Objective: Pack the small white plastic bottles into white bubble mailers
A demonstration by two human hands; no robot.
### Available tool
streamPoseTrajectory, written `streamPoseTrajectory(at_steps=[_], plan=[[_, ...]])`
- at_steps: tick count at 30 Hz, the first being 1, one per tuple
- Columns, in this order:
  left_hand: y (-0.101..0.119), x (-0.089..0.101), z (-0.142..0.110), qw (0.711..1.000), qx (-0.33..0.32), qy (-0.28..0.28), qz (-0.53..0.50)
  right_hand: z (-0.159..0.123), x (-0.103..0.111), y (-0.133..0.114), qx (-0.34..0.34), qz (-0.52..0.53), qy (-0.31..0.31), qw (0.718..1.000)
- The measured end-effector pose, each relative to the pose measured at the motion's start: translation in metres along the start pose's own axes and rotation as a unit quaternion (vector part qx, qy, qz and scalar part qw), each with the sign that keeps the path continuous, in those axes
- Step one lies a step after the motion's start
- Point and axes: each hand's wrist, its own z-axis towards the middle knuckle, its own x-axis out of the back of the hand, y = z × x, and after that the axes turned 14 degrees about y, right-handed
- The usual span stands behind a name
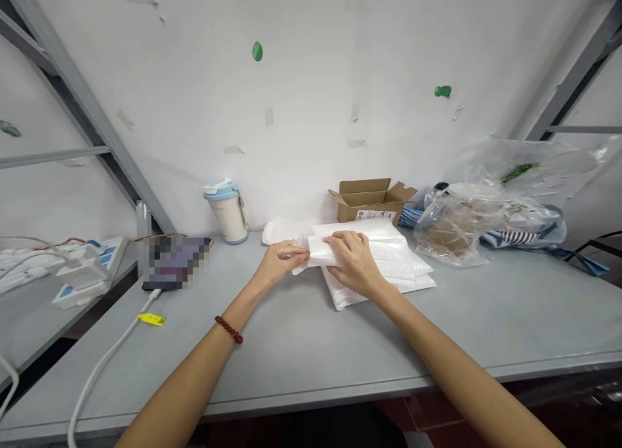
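Note:
A small white packet (pixel 318 250), seemingly of soft wrapping or bubble material, is held between both hands just above the grey table. My left hand (pixel 280 261) pinches its left end between thumb and fingers. Over its right end, my right hand (pixel 357 261) is closed with bent fingers, gripping it from above. Several white bubble mailers (pixel 407 267) lie stacked under and beside my right hand. Behind the hands, another flat white piece (pixel 286 231) lies against the wall. What the packet contains, if anything, is hidden.
An open cardboard box (pixel 367 208) stands behind the mailers. A blue-lidded cup (pixel 228 215) is at the back left, near a phone (pixel 177 263) on a white cable (pixel 109 357). Clear plastic bags (pixel 457 231) with a container sit at the right. The table (pixel 291 370) ends in front.

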Motion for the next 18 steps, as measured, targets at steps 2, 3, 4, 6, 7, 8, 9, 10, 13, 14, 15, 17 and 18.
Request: streamPoseTrajectory(at_steps=[2, 3, 4, 6, 7, 8, 9, 10, 13, 14, 15, 17, 18], plan=[[0.003, -0.001, -0.003, 1.000, 0.006, -0.007, 0.004, 0.001, 0.001, -0.003, 0.015, 0.012, -0.001, 1.000], [0.005, -0.002, -0.006, 1.000, 0.007, -0.011, 0.012, 0.001, 0.002, -0.004, 0.022, 0.016, -0.001, 1.000], [0.008, -0.004, -0.008, 1.000, 0.002, -0.013, 0.024, 0.002, 0.003, -0.005, 0.027, 0.017, 0.000, 0.999], [0.016, -0.007, -0.015, 0.997, -0.031, -0.005, 0.067, 0.002, 0.004, -0.006, 0.033, 0.018, 0.006, 0.999], [0.020, -0.009, -0.018, 0.994, -0.059, 0.006, 0.093, 0.002, 0.004, -0.006, 0.033, 0.017, 0.008, 0.999], [0.024, -0.011, -0.020, 0.989, -0.086, 0.013, 0.118, 0.002, 0.004, -0.006, 0.033, 0.016, 0.009, 0.999], [0.027, -0.013, -0.022, 0.984, -0.110, 0.015, 0.139, 0.002, 0.004, -0.006, 0.033, 0.014, 0.009, 0.999], [0.030, -0.014, -0.024, 0.980, -0.126, 0.008, 0.154, 0.002, 0.004, -0.005, 0.033, 0.012, 0.009, 0.999], [0.034, -0.014, -0.025, 0.978, -0.128, -0.043, 0.159, 0.002, 0.003, -0.003, 0.033, 0.008, 0.011, 0.999], [0.035, -0.013, -0.024, 0.981, -0.115, -0.050, 0.149, 0.002, 0.003, -0.001, 0.031, 0.009, 0.013, 0.999], [0.035, -0.011, -0.022, 0.985, -0.096, -0.047, 0.134, 0.002, 0.004, 0.000, 0.029, 0.009, 0.015, 0.999], [0.034, -0.007, -0.019, 0.994, -0.046, -0.019, 0.093, 0.003, 0.005, 0.002, 0.024, 0.006, 0.014, 1.000], [0.033, -0.005, -0.017, 0.997, -0.017, 0.000, 0.070, 0.003, 0.006, 0.003, 0.024, 0.001, 0.010, 1.000]])
